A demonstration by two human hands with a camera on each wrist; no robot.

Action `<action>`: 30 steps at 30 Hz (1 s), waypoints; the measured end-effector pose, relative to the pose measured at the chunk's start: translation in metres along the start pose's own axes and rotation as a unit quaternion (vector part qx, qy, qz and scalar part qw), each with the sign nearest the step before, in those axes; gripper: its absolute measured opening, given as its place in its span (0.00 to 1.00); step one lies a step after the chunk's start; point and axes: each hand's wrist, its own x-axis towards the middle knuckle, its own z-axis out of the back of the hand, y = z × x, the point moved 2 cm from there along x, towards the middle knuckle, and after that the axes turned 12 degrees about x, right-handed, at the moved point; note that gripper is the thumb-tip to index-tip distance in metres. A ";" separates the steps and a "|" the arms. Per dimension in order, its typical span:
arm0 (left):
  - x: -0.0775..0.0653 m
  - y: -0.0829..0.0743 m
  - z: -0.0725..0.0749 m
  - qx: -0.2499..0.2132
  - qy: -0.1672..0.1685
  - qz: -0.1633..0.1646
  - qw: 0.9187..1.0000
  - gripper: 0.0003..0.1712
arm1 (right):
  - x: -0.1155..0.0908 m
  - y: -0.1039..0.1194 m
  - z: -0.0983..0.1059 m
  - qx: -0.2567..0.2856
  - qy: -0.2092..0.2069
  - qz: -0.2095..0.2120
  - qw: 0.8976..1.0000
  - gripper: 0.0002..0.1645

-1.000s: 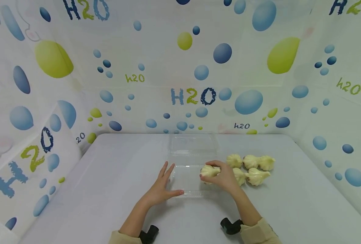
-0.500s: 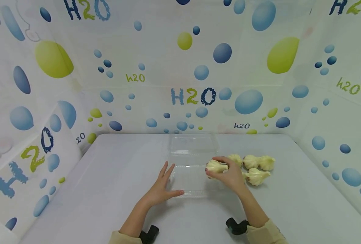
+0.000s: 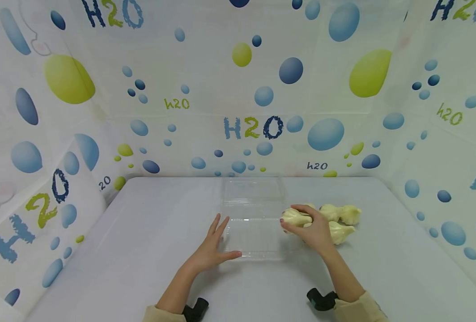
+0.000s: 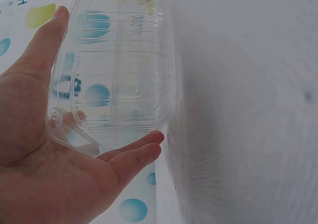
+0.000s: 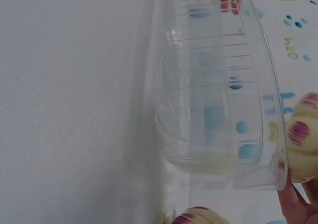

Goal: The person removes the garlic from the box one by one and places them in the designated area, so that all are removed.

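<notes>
A clear plastic clamshell box [image 3: 254, 239] lies on the table with its lid [image 3: 254, 191] folded back, away from the person. My left hand [image 3: 211, 250] rests against the box's left end, its fingers and thumb spread; the left wrist view shows the palm close to the clear wall [image 4: 114, 70]. In my right hand [image 3: 316, 230], thumb and fingers pinch a garlic bulb [image 3: 295, 217], cream with purple streaks in the right wrist view. This bulb is above the box's right edge. Several other garlic bulbs [image 3: 350, 214] lie to the right, partly hidden behind that hand.
A white table [image 3: 161, 214] carries everything. Patterned sheeting [image 3: 206, 67] with bubbles and lettering rises behind it and at both sides. Each wrist wears a black camera mount [image 3: 321, 299]. Another garlic bulb [image 5: 198, 216] shows at the bottom of the right wrist view.
My right hand has moved right with the garlic bulb, from over the box's right part to its right edge. The left hand and the box have stayed put.
</notes>
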 end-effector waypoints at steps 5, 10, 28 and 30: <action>0.002 0.003 -0.001 -0.001 0.001 0.000 1.000 0.58 | 0.000 0.000 0.007 -0.019 -0.012 -0.001 1.000 0.35; 0.004 0.004 -0.001 -0.004 0.003 -0.001 1.000 0.58 | 0.000 -0.002 0.016 -0.020 -0.022 -0.004 1.000 0.34; 0.006 0.007 0.000 0.004 -0.002 0.001 1.000 0.58 | -0.001 -0.002 0.055 -0.014 -0.043 -0.034 0.998 0.38; 0.006 0.007 0.000 0.004 -0.002 -0.002 1.000 0.58 | -0.002 -0.002 0.059 -0.017 -0.050 -0.025 0.998 0.38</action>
